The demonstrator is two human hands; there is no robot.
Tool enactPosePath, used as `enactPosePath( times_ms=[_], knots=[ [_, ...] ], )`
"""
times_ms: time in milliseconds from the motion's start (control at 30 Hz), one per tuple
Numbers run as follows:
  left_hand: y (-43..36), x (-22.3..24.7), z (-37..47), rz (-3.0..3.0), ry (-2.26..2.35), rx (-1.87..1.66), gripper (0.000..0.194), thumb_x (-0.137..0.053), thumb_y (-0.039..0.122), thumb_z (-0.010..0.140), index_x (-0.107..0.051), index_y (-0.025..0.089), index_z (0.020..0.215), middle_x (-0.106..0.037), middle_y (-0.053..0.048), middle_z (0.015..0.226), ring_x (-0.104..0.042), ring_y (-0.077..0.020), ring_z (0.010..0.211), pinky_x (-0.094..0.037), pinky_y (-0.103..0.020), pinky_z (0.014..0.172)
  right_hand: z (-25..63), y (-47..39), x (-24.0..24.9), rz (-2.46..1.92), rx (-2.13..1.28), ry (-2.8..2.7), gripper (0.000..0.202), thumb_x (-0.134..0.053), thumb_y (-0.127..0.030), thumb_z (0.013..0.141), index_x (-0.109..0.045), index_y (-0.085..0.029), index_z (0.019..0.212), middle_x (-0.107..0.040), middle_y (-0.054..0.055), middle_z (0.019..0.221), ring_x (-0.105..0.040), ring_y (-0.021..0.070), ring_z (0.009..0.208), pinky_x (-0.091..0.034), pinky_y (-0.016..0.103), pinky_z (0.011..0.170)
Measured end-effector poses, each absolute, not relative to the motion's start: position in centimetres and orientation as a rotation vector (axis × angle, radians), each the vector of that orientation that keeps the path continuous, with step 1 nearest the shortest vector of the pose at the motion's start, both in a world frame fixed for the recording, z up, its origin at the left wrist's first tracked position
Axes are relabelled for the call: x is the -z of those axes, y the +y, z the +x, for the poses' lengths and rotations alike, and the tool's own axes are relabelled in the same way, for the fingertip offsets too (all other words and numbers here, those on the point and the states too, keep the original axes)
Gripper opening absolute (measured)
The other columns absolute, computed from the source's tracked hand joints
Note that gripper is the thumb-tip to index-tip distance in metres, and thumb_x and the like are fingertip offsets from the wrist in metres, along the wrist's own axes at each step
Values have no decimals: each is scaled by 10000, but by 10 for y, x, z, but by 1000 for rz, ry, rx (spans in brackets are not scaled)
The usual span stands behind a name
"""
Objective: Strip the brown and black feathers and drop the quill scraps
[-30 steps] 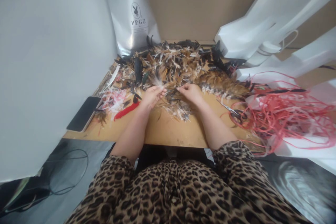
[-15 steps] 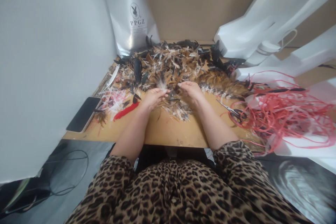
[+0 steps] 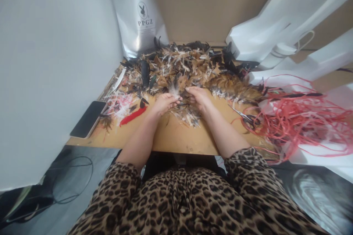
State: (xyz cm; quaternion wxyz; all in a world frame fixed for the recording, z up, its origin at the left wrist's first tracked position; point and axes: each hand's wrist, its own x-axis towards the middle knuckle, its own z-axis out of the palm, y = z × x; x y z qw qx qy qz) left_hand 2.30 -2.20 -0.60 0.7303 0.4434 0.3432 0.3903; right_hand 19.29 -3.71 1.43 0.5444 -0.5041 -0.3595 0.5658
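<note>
My left hand [image 3: 166, 102] is closed in a pinch on a feather [image 3: 174, 90] with a pale, fluffy base. Close by on the right, my right hand [image 3: 199, 97] has its thumb and fingers pressed together on a brown feather [image 3: 182, 82]. Behind both hands spreads a big heap of brown, white and black feathers [image 3: 190, 62]. A smaller pile of whitish feathers [image 3: 190, 116] lies on the wooden table [image 3: 179, 141] just below the hands. To the right runs a neat row of brown feathers [image 3: 234, 87].
Scissors [image 3: 244, 115] lie right of my right forearm, beside a tangle of pink plastic ribbon [image 3: 306, 117]. A phone [image 3: 88, 119] and a red strip [image 3: 133, 116] are on the left. A silver bag [image 3: 140, 18] stands behind; a white bottle [image 3: 278, 55] is at the right.
My left hand has shifted slightly to the right with its feather, nearer my right hand. A brown feather now shows upright between the hands. The rest looks the same.
</note>
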Motion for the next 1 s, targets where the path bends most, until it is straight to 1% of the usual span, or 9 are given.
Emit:
enactPosePath(
  times_ms=[133, 233, 300, 367, 433, 500, 733, 867, 1000],
  knots=[
    [-21, 5, 23, 937, 738, -958, 244, -792, 258, 595, -700, 95, 752, -713, -78, 792, -593, -49, 616, -444, -149, 570, 193, -36, -15, -1258, -920, -876, 356, -737, -376, 577, -582, -178, 829, -503, -69, 559, -385, 57, 478, -313, 205, 470],
    [-19, 6, 22, 929, 731, -1011, 227, -777, 258, 617, -702, 99, 760, -717, -82, 817, -592, -47, 629, -446, -148, 586, 189, -41, -18, -1276, -931, -1008, 312, -732, -416, 586, -607, -164, 721, -551, -42, 586, -438, 68, 522, -360, 222, 533],
    [-18, 5, 22, 932, 734, -1027, 219, -771, 262, 624, -700, 102, 754, -717, -81, 831, -593, -48, 634, -448, -151, 588, 184, -45, -19, -1259, -1107, -1062, 337, -735, -466, 584, -598, -165, 648, -541, -36, 545, -431, 70, 495, -344, 226, 510],
    [-18, 5, 22, 940, 741, -1033, 217, -771, 264, 623, -697, 102, 746, -715, -78, 826, -597, -51, 640, -450, -154, 592, 178, -48, -19, -1229, -1252, -1053, 371, -736, -507, 582, -585, -171, 623, -470, -55, 460, -355, 56, 427, -265, 218, 442],
    [-18, 5, 22, 951, 749, -1029, 221, -774, 264, 620, -695, 99, 743, -713, -74, 814, -596, -49, 635, -451, -156, 597, 174, -49, -18, -1209, -1286, -1008, 384, -748, -515, 570, -577, -176, 625, -405, -75, 408, -278, 45, 389, -179, 216, 405],
    [-19, 5, 23, 967, 755, -1016, 232, -781, 268, 611, -691, 97, 740, -712, -70, 805, -590, -44, 622, -453, -158, 599, 171, -48, -15, -1167, -1284, -959, 385, -763, -498, 556, -558, -178, 615, -405, -79, 403, -258, 39, 380, -144, 214, 396],
    [-21, 5, 24, 955, 744, -966, 259, -799, 261, 590, -671, 93, 741, -704, -59, 751, -606, -57, 609, -462, -163, 587, 170, -44, -7, -1029, -1361, -904, 388, -802, -406, 528, -498, -168, 560, -539, -45, 488, -332, 29, 395, -198, 188, 406],
    [-21, 5, 22, 903, 737, -936, 225, -775, 226, 631, -671, 78, 767, -708, -80, 769, -625, -70, 625, -461, -158, 568, 171, -45, -11, -987, -1355, -898, 450, -813, -419, 515, -434, -178, 531, -440, -75, 408, -309, 31, 382, -195, 194, 414],
    [-21, 5, 21, 903, 749, -872, 187, -755, 206, 663, -667, 77, 767, -709, -86, 757, -620, -67, 606, -458, -159, 560, 170, -48, -14, -1054, -1291, -963, 443, -790, -471, 528, -454, -181, 541, -413, -81, 407, -298, 35, 396, -208, 205, 426]
  ],
)
